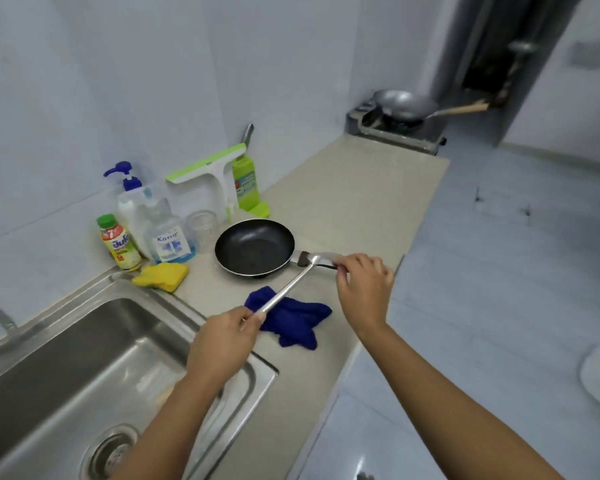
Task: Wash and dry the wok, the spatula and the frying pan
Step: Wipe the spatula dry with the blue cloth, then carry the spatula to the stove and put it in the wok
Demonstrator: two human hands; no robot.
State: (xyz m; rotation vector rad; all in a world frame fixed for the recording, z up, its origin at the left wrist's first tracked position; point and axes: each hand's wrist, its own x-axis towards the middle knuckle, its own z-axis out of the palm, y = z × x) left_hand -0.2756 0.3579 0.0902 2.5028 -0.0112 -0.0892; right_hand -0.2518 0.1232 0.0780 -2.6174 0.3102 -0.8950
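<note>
Apparently the step in hand is the drying of the spatula (288, 289), and both hands are busy with it; the left hand (222, 337) is closed around the end of the metal handle, and the right hand (364, 282) has its fingers curled and seems to pinch the flat blade at the other end, although the blade lies over the handle of the frying pan (255, 247) there, so I cannot be fully sure which of the 2 it holds. The spatula hangs in the air, slanted, just above the blue cloth (298, 323), which lies crumpled on the counter (343, 202) and is in no hand.

To do this step well, I think 1 hand should keep the handle firmly and the other should let go and take the cloth; then wrap the cloth around the blade, wipe both faces, and pull it along the whole handle. It is better to hold the spatula away from the pan, so that no drops fall inside it.

The pan sits upright on the counter, near the sink (84, 358) and the yellow sponge (161, 277); the wok (406, 103) stands well apart on the stove (395, 129).
</note>
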